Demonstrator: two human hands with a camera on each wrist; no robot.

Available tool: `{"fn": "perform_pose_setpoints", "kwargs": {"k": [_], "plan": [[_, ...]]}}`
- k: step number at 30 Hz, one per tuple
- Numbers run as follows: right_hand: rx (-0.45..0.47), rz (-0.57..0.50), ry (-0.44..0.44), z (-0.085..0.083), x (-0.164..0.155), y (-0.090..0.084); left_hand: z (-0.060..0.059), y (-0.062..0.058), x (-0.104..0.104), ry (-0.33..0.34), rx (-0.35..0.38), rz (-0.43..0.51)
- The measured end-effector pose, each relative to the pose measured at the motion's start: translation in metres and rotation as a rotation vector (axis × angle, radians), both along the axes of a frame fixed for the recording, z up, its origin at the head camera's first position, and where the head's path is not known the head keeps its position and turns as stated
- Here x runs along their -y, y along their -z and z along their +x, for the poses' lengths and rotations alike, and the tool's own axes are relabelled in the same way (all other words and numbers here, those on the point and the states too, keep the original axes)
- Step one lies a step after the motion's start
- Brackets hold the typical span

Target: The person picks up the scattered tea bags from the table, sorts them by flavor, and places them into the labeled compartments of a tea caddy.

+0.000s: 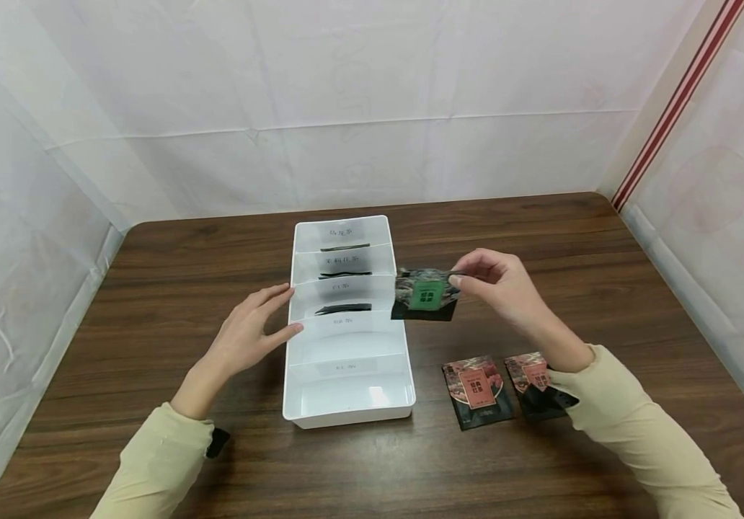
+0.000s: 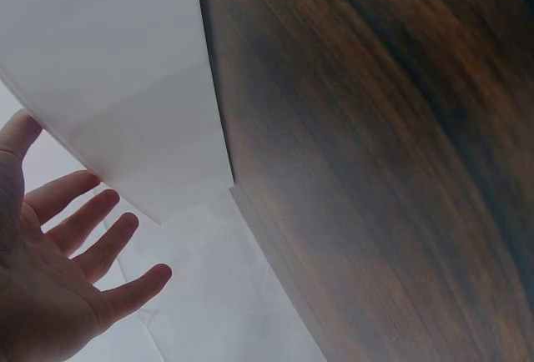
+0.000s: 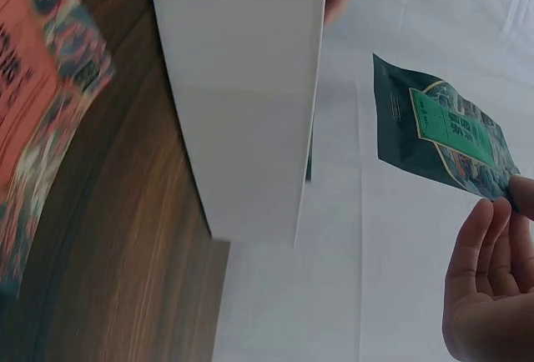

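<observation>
Head view: the right hand (image 1: pixel 502 285) pinches a green-label packet (image 1: pixel 425 295) by its top corner, held in the air just right of the white divider box (image 1: pixel 349 404); sorting looks to be the step in hand, and the next move would call for carrying the packet leftward over an open slot; the left hand (image 1: pixel 251 328), fingers straight, rests against the box's left wall; two red-label packets (image 1: pixel 478 391) lie on the bench (image 1: pixel 151 288) below the right grip. Left wrist view: fingers (image 2: pixel 88 220) spread and relaxed beside the box wall (image 2: pixel 125 87). Right wrist view: the packet (image 3: pixel 442 128) hangs from the fingertips (image 3: pixel 480 237), tilted.
</observation>
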State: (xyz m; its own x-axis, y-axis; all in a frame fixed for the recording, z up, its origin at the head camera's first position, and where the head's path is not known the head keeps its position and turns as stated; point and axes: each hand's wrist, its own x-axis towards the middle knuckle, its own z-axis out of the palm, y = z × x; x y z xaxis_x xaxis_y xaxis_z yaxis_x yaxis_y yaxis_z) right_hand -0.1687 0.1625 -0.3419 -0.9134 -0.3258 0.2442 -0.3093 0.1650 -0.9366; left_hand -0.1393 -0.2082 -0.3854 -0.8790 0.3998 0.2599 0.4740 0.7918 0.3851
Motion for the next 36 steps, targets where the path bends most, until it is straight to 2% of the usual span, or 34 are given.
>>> {"fn": "perform_pose_setpoints", "kwargs": {"k": [5, 11, 16, 24, 31, 36], "plan": [[0.013, -0.013, -0.046, 0.004, 0.025, -0.002, 0.0, 0.0, 0.0, 0.001, 0.001, 0.0], [-0.002, -0.015, -0.102, 0.017, 0.053, -0.012, 0.0, 0.001, -0.001, -0.002, 0.008, -0.002], [-0.027, 0.028, -0.13, 0.027, 0.07, -0.012, 0.0, 0.001, -0.001, -0.004, 0.016, -0.008], [-0.189, 0.163, -0.204, 0.038, 0.087, 0.003, 0.0, 0.001, -0.001, -0.009, 0.022, -0.007], [-0.322, 0.234, -0.306, 0.029, 0.09, 0.04, 0.0, 0.001, -0.001, -0.005, 0.011, -0.004], [-0.451, 0.337, -0.323, 0.028, 0.092, 0.05, 0.0, 0.002, 0.0, -0.004, 0.009, -0.002]]}}
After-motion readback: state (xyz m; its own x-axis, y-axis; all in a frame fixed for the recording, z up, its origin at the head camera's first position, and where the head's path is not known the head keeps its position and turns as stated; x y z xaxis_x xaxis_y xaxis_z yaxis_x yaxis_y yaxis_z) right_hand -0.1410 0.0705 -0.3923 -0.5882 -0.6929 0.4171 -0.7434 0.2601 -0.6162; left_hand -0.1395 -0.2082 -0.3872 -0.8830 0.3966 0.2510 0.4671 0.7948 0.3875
